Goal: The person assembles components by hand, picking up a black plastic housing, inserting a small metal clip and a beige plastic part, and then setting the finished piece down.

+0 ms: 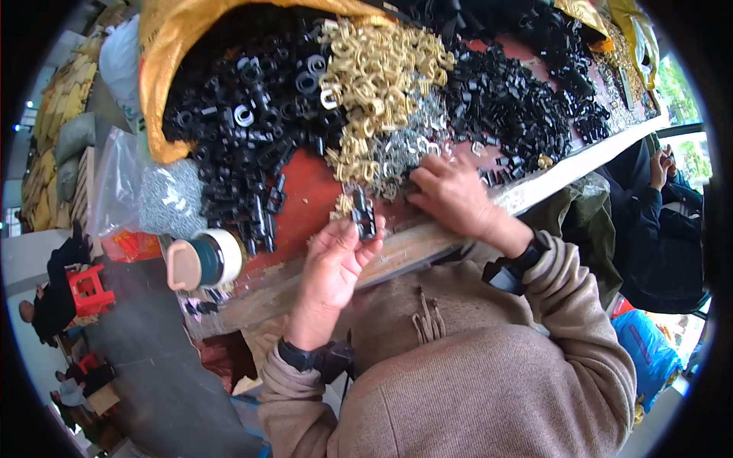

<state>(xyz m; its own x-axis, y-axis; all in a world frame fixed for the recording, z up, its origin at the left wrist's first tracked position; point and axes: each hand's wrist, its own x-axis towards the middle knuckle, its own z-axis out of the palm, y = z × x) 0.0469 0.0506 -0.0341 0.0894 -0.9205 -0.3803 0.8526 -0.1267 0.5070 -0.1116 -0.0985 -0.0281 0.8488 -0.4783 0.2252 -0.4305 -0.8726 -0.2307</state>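
Near the table's front edge, my left hand [334, 261] pinches a small black plastic fitting [363, 216] between thumb and fingers, holding it above the red tabletop. My right hand [455, 196] is bent down at the front of a heap of small silver metal clips [395, 157]. Its fingers are curled and bunched; whatever is between their tips is hidden. Beige U-shaped pieces [379, 74] lie piled behind the clips. To the left spreads a heap of black tubular fittings [267, 114], and to the right a pile of small black parts [508, 103].
An orange-yellow sack [156, 99] spills out at the back left. A clear bag of small grey pieces [169, 200] and a lidded cup [217, 258] stand at the left edge. A red stool [89, 290] is on the floor. Another person's hand [661, 168] shows at right.
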